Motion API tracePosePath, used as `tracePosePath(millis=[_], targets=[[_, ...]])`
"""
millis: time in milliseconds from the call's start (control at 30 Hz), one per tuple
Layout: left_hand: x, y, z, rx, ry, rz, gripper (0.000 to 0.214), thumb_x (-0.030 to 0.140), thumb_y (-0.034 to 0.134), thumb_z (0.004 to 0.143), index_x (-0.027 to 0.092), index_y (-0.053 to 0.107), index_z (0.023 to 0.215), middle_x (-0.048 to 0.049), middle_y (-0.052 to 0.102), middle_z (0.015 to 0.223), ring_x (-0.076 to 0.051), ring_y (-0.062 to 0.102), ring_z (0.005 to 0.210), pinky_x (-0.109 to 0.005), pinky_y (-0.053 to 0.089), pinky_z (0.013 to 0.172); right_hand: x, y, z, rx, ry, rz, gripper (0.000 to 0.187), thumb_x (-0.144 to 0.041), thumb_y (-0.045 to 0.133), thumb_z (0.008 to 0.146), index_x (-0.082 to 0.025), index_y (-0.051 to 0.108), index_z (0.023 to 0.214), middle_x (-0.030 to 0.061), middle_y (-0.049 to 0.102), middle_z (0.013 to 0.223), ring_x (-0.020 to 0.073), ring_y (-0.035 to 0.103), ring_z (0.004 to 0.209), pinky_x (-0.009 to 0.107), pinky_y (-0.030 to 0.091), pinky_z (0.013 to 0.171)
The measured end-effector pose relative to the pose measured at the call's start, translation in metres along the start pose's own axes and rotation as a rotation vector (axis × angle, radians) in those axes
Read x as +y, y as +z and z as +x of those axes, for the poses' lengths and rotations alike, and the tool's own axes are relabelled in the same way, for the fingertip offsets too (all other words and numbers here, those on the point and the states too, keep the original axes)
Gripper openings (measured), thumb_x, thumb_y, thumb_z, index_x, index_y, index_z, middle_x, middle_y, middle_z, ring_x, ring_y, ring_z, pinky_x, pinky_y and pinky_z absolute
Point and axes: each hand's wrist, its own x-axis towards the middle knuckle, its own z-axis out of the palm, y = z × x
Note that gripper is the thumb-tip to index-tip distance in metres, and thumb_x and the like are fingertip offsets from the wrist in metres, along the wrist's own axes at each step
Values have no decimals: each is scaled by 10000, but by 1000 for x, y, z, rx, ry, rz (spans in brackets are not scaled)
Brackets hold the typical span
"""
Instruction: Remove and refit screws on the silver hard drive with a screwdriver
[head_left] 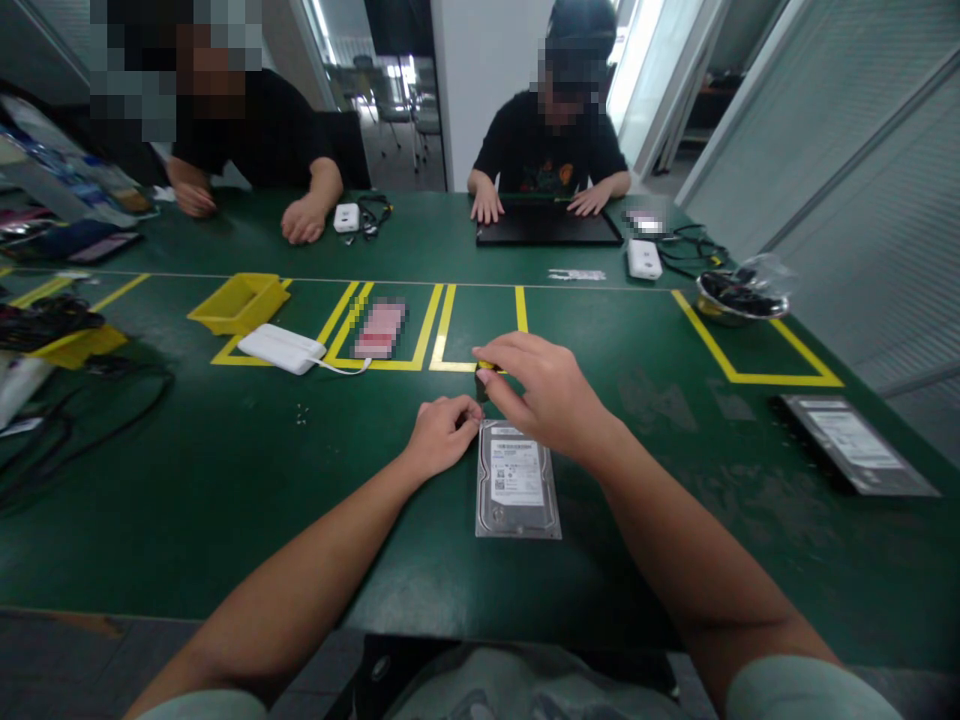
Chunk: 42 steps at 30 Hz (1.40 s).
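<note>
My feed is dim overall, and I get the strongest light from the far side, through the doorway (397,110) and just right of the pale column (491,90). A soft sheen lies on the desk (397,590) near its front edge. Wide-angle stretch tilts the partition (862,190) at my right. Fine print on the hard drive (517,480) blurs; coarse blocks mask the pink phone (382,325).

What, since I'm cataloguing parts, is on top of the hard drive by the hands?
The hard drive bears a white printed label. The right hand covers the drive's far-right corner, so anything there cannot be seen.
</note>
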Motion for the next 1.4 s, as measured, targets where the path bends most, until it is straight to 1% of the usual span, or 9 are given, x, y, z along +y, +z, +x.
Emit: tracePosePath(millis=[200, 333, 433, 600, 767, 1033, 1133, 1267, 1400], targets=[[0, 0, 0, 7, 4, -4, 156, 298, 530, 863, 213, 658, 833, -4, 677, 780, -207, 584, 768, -327, 367, 721, 0, 0, 1, -10, 11, -37, 241, -263, 522, 962, -115, 647, 1105, 97, 677, 976, 202, 602, 913, 335, 463, 835], [0, 0, 0, 10, 8, -15, 169, 314, 522, 872, 213, 653, 840, -5, 677, 803, -204, 580, 762, -325, 354, 710, 0, 0, 0, -35, 64, -88, 256, -409, 570, 951, -161, 634, 949, 47, 598, 861, 172, 529, 790, 302, 402, 711], [1, -1, -1, 11, 8, -20, 165, 309, 520, 874, 214, 650, 838, -3, 673, 802, -202, 577, 761, -323, 349, 707, 0, 0, 0, -30, 93, -102, 276, -440, 588, 937, -169, 613, 891, 30, 568, 829, 161, 504, 758, 297, 381, 682], [3, -2, -1, 6, 11, -19, 160, 294, 515, 879, 216, 646, 833, 6, 657, 767, -200, 567, 763, -319, 338, 704, 2, 0, 1, 19, 36, -33, 162, -253, 559, 942, -141, 668, 986, 83, 606, 948, 186, 575, 895, 316, 459, 786], [1, -1, 0, 4, 18, -24, 130, 275, 541, 857, 215, 653, 828, 11, 648, 743, -197, 562, 745, -316, 333, 693, 1, -2, 2, 1, -46, 68, 270, -77, 478, 889, -105, 684, 1061, 116, 667, 1031, 192, 620, 973, 338, 502, 878], [0, 0, 0, 12, 14, -31, 149, 287, 530, 874, 214, 659, 857, 1, 674, 802, -204, 583, 782, -326, 344, 715, 2, 0, 3, 52, -51, 50, 182, -233, 626, 917, -105, 728, 996, 101, 669, 954, 179, 641, 891, 315, 518, 804], [1, -1, 0, 7, 11, -34, 135, 279, 537, 867, 215, 655, 849, 6, 671, 790, -203, 582, 790, -324, 344, 719, 4, -1, 3, 41, -69, 47, 161, -177, 606, 916, -113, 720, 1010, 88, 712, 974, 183, 653, 918, 324, 514, 834], [3, -2, -1, -3, 6, -43, 122, 259, 541, 859, 219, 652, 831, 20, 666, 770, -194, 579, 782, -318, 355, 728, 4, -5, 2, 16, -69, 74, 273, -78, 535, 888, -110, 678, 1119, 83, 736, 1087, 190, 656, 1012, 344, 505, 913], [3, -2, -1, 1, 1, -46, 113, 254, 549, 852, 218, 654, 829, 19, 661, 764, -193, 577, 780, -317, 356, 723, 3, -5, 2, 24, -51, 103, 234, -76, 525, 864, -141, 688, 1018, 79, 723, 1069, 184, 660, 1015, 337, 516, 914]])
